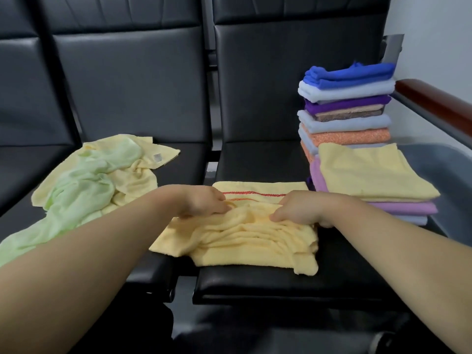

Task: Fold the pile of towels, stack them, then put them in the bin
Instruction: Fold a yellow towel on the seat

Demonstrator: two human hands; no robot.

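A yellow towel with red stripes point(245, 238) lies rumpled on the black seat point(281, 282) in front of me. My left hand point(204, 201) and my right hand point(298, 208) both pinch bunched folds near its middle, knuckles up. A tall stack of folded towels point(347, 108) in blue, white, purple and orange stands at the back right. In front of it sits a lower stack point(378, 180) topped by a folded yellow towel. On the left seat lies an unfolded pile: a green towel point(84, 185) over a pale yellow one point(138, 177).
A grey bin point(444, 180) sits at the far right, partly hidden by the lower stack. Above it runs a brown wooden armrest point(434, 98). Black seat backs rise behind. A gap point(212, 159) separates the two seats.
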